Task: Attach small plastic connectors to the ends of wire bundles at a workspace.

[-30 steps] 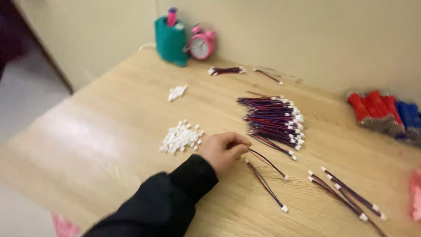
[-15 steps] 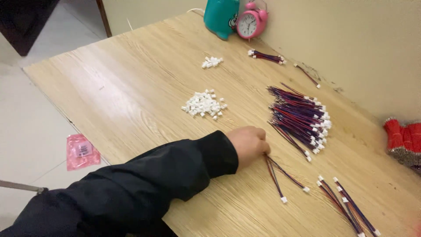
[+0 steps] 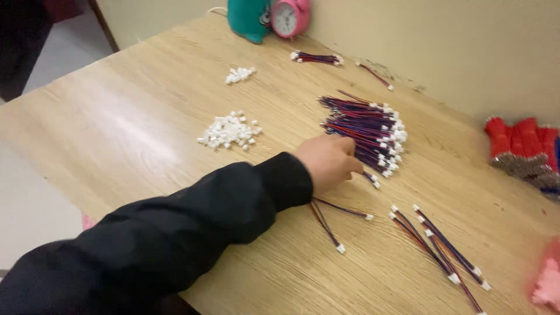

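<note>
wooden table (image 3: pixel 116 134) carries it all. since a second ago the left hand (image 3: pixel 328 163) has moved from the two loose wires (image 3: pixel 332 219) up to the big wire pile (image 3: pixel 367 131), fingers curled together at its near edge; whether they pinch a wire cannot be told. so the reach now draws from the main pile. two heaps of white connectors (image 3: pixel 228 131), one small bundle (image 3: pixel 315 58), one clock (image 3: pixel 290 17). right hand unseen.

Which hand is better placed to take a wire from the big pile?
The left hand: its fingers already rest at the edge of the big wire pile. The right hand is not in view.
</note>
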